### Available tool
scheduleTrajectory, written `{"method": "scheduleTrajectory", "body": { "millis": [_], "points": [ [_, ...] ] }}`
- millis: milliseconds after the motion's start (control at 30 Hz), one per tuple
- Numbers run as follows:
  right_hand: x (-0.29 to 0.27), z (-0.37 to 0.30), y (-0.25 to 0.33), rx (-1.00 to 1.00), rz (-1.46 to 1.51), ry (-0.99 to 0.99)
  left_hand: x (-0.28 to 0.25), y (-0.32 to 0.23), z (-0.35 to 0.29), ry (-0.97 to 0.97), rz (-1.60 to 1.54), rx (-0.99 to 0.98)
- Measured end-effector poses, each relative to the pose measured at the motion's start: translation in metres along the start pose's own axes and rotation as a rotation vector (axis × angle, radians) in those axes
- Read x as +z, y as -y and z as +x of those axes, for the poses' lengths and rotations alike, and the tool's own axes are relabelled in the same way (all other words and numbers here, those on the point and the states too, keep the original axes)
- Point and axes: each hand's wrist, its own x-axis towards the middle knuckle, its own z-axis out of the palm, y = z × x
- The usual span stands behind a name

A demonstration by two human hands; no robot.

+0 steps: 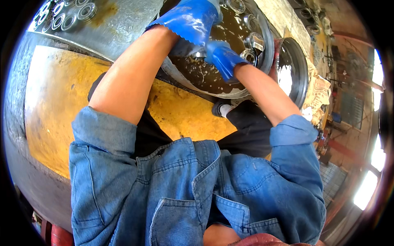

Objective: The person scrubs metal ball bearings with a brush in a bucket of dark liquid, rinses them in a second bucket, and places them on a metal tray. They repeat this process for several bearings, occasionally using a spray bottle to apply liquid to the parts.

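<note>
A round metal tub (180,74) of murky brown liquid stands in front of me. My left hand (191,18), in a blue rubber glove, reaches over its far left part; its fingers are mostly hidden or cut off by the upper edge. My right hand (221,57), in a matching glove, is low over the liquid, its fingers bent inward and closed. At those fingertips shows a small shiny metal piece (200,54), mostly hidden. Several metal bearing rings (251,22) sit along the tub's right side, beside my right hand.
Several more bearing rings (86,12) lie on a grey metal tabletop (119,24) at the far left. A dark round drum (301,69) with a reddish side stands right of the tub. Below are a worn yellow plate (61,106) and my shoe (217,109). Crumpled paper (318,92) lies at right.
</note>
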Motion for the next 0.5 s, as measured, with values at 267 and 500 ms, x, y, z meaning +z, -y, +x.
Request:
{"method": "scheduleTrajectory", "body": {
  "millis": [267,500],
  "points": [
    [-0.021,-0.010,0.013,0.098,-0.057,0.068,0.001,-0.007,0.007,-0.057,0.082,-0.029],
    [-0.029,-0.006,0.021,0.148,-0.172,0.227,0.014,-0.001,0.007,-0.146,0.458,0.148]
  ]
}}
